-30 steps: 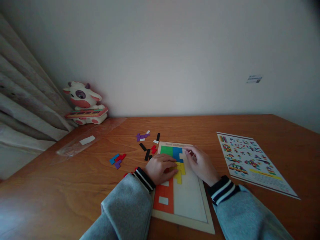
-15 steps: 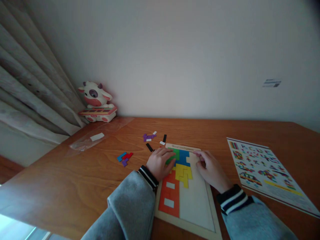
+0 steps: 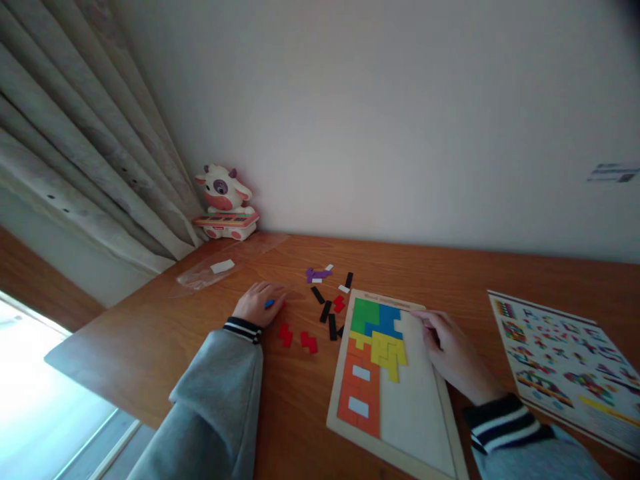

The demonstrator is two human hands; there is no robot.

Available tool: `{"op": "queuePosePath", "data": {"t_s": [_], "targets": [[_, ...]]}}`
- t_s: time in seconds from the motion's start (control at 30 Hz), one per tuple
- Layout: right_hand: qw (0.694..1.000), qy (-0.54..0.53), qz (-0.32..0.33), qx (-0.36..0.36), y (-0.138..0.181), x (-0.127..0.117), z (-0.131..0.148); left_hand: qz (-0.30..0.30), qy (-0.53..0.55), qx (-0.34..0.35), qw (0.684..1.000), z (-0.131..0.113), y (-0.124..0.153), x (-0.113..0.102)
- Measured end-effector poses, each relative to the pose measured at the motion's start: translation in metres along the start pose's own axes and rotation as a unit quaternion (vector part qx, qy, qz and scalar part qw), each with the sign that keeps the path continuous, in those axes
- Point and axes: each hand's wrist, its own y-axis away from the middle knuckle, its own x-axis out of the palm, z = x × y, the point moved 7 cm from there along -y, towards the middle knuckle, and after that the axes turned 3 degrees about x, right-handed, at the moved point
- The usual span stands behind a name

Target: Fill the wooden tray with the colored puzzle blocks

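Observation:
My left hand [image 3: 260, 305] is on the table left of the board, its fingers curled around a blue puzzle piece [image 3: 269, 303] that shows beside the thumb. Two red puzzle pieces [image 3: 285, 335] lie just right of that hand. My right hand [image 3: 447, 347] rests at the upper right corner of the wooden puzzle board [image 3: 417, 427], fingers bent together; what they hold, if anything, is hidden. Green [image 3: 367, 313], blue [image 3: 389, 320], yellow [image 3: 389, 353] and orange pieces [image 3: 367, 387] fill the board's upper and left parts. Two white pieces [image 3: 359, 407] sit among the orange.
Black pieces [image 3: 317, 295], another red piece [image 3: 339, 303] and purple pieces [image 3: 317, 274] lie behind and left of the board. A printed sheet [image 3: 560, 360] lies on the right. At the back left are a clear plastic bag [image 3: 200, 275] and a cow toy [image 3: 226, 207].
My left hand has moved left off the board to the loose pieces and closed around a blue one. The view has turned left. My right hand stays at the board's corner.

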Motion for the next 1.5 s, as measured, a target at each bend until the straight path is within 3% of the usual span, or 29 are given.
{"op": "queuePosePath", "data": {"t_s": [0.23,0.47,0.6,0.8,0.9,1.17,1.3,1.5], "targets": [[1.000,0.003,0.000,0.002,0.000,-0.001,0.004,0.081,0.051,0.028,0.995,0.026,0.043,-0.008],[1.000,0.013,-0.009,-0.018,0.000,0.001,0.004,0.055,0.077,-0.046,0.994,0.039,0.048,-0.006],[1.000,0.021,-0.008,-0.020,0.001,0.002,0.004,0.049,0.093,-0.061,0.993,0.036,0.047,-0.006],[0.999,0.030,0.004,-0.022,0.001,0.004,0.002,0.078,0.144,0.005,0.987,0.014,0.055,-0.012],[0.999,0.039,0.007,-0.018,0.001,0.004,0.001,0.087,0.150,0.002,0.985,0.015,0.059,-0.014],[0.999,0.030,-0.009,-0.027,0.001,0.002,0.006,0.062,0.113,-0.056,0.990,0.032,0.058,-0.010],[0.999,0.018,-0.019,-0.022,0.000,0.001,0.005,0.004,0.077,-0.070,0.995,0.034,0.058,-0.014],[1.000,0.009,-0.017,-0.004,-0.001,0.003,0.000,-0.086,0.056,-0.021,0.995,0.007,0.044,-0.023]]}}
